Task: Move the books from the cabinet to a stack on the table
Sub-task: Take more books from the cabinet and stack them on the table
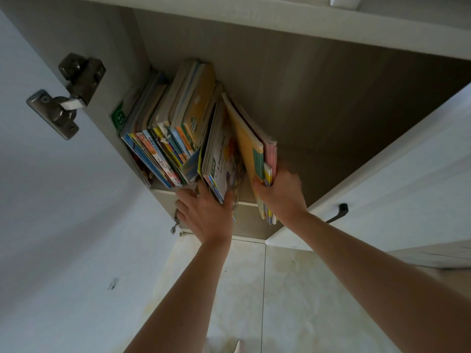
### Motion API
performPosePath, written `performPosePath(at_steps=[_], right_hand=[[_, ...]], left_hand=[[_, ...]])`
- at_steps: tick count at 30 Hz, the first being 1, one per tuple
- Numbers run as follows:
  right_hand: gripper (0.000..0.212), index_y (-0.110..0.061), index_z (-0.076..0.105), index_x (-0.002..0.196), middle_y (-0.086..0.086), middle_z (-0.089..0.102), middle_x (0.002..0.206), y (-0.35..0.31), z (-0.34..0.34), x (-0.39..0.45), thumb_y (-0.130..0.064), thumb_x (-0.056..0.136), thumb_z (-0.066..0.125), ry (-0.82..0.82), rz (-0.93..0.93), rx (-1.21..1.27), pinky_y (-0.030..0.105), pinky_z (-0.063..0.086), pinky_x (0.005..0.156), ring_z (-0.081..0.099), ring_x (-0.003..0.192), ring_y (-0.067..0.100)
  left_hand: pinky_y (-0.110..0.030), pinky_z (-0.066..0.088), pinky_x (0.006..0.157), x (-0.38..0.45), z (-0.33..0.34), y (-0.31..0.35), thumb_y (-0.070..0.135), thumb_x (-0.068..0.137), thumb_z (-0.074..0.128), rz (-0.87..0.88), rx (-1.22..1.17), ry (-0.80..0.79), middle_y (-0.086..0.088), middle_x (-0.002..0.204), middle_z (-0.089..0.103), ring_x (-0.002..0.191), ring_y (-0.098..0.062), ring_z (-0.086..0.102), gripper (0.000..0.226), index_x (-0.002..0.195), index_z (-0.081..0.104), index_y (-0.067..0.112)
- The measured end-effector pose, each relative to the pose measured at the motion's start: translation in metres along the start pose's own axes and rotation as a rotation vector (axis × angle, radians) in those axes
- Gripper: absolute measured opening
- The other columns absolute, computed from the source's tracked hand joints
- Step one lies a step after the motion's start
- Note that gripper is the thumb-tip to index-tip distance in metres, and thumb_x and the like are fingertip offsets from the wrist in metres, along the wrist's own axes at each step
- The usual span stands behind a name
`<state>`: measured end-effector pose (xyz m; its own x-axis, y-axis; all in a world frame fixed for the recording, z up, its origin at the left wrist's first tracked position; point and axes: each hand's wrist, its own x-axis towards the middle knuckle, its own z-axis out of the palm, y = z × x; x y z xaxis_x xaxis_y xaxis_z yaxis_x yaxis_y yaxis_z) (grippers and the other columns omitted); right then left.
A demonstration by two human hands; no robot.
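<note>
Two bare forearms reached up from the bottom of the view toward an overhead cabinet (305,72). The left hand (206,212) lay against the lower edge of a tilted bundle of books (224,161), its fingers (186,194) spread apart and fairly straight, the tips at the shelf's front lip and the thumb side pressed on the bundle. The right hand (280,194) gripped a thin sheaf (254,146), yellow cover outward with pink behind it, fingers clamped round its bottom end; the sheaf leaned left, and its lower end hung past the shelf edge. The hand was blurred.

Farther in, the rest of the books (165,128) stood packed at the left end of the shelf, spines outward, leaning against the cabinet's side wall. To their right the shelf ran on bare and brown.

On the left a metal hinge (66,95) joined the open left door (38,200) to the cabinet wall. On the right the other door (395,174) stood open, a dark handle (339,212) on it.
</note>
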<state>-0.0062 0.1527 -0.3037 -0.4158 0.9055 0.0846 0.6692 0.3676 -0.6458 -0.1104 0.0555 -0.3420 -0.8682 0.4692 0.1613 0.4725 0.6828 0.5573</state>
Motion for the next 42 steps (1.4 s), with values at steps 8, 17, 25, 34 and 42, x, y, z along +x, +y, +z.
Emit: performPosePath(at_steps=[8, 17, 25, 34, 42], right_hand=[[0.043, -0.010, 0.057, 0.114, 0.005, 0.069, 0.101, 0.004, 0.004, -0.002, -0.041, 0.086, 0.062, 0.003, -0.016, 0.007, 0.011, 0.050, 0.058, 0.072, 0.078, 0.018], [0.039, -0.013, 0.053, 0.111, 0.005, 0.070, 0.097, -0.006, -0.015, -0.017, -0.041, 0.084, 0.061, -0.048, -0.026, -0.030, 0.037, 0.061, 0.066, 0.071, 0.076, 0.023], [0.036, -0.014, 0.053, 0.111, -0.004, 0.066, 0.094, -0.027, -0.065, -0.052, -0.035, 0.084, 0.063, -0.128, 0.075, 0.011, 0.022, 0.055, 0.061, 0.068, 0.076, 0.015], [0.038, -0.017, 0.053, 0.116, -0.003, 0.064, 0.089, -0.062, -0.126, -0.108, -0.035, 0.084, 0.062, -0.202, 0.170, -0.067, 0.027, 0.057, 0.064, 0.064, 0.075, 0.016], [0.030, -0.023, 0.051, 0.106, -0.006, 0.063, 0.083, -0.122, -0.175, -0.153, -0.042, 0.084, 0.060, -0.298, 0.084, -0.217, 0.029, 0.055, 0.054, 0.064, 0.068, 0.015]], left_hand=[[-0.020, 0.041, 0.077, -0.001, -0.001, 0.002, 0.013, 0.073, 0.078, -0.050, -0.524, -0.042, -0.014, 0.112, 0.050, 0.099, -0.018, 0.046, 0.048, 0.107, 0.045, 0.003], [-0.010, 0.044, 0.049, -0.005, -0.034, 0.014, 0.012, 0.075, 0.072, -0.098, -0.652, -0.023, -0.001, 0.082, 0.059, 0.071, 0.003, 0.058, 0.038, 0.093, 0.038, 0.013], [-0.039, 0.060, 0.057, -0.009, -0.090, 0.008, 0.018, 0.065, 0.086, -0.258, -0.714, -0.188, 0.000, 0.088, 0.069, 0.078, -0.016, 0.072, 0.055, 0.083, 0.035, 0.028], [-0.036, 0.056, 0.061, -0.028, -0.165, -0.005, -0.002, 0.074, 0.074, -0.730, -0.930, -0.472, -0.003, 0.092, 0.069, 0.079, -0.025, 0.068, 0.050, 0.110, 0.044, 0.015], [-0.053, 0.055, 0.086, -0.046, -0.226, -0.026, -0.003, 0.072, 0.071, -0.837, -1.001, -0.635, -0.012, 0.100, 0.075, 0.096, -0.036, 0.069, 0.041, 0.111, 0.065, 0.008]])
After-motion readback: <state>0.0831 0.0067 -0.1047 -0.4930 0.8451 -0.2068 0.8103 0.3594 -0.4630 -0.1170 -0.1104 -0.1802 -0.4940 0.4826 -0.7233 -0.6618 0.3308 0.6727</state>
